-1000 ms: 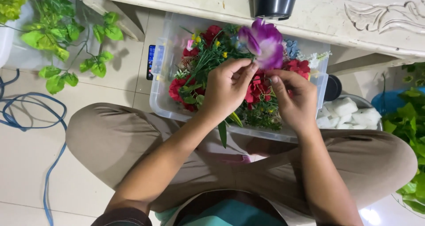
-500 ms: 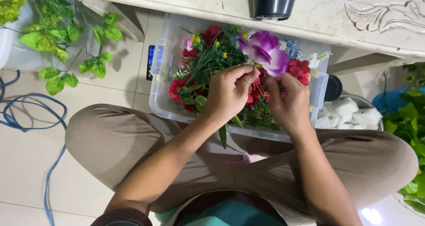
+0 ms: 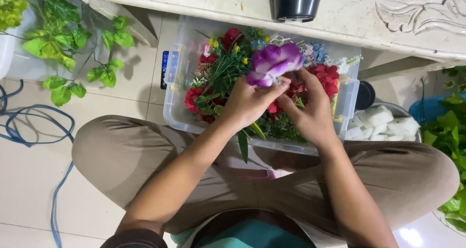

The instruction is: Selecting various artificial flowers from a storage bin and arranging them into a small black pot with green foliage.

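Both hands meet over a clear plastic bin (image 3: 175, 102) full of red, yellow and blue artificial flowers and greenery. My left hand (image 3: 250, 104) holds a purple and white artificial flower (image 3: 273, 62) by its stem, with a green leaf hanging below the fingers. My right hand (image 3: 313, 107) pinches the same stem just under the bloom. The bloom leans to the left, above the bin. My crossed legs in tan trousers lie in front of the bin.
A black pot (image 3: 296, 1) stands on a carved pale table (image 3: 383, 19) behind the bin. Leafy green stems (image 3: 63, 39) lie at the left, a blue cable (image 3: 29, 131) on the floor. A bowl of white foam blocks (image 3: 383, 121) and more greenery (image 3: 449, 131) sit at the right.
The purple flower has swung from the right side over to the left and dropped lower. Both hands stayed together on its stem above the bin.
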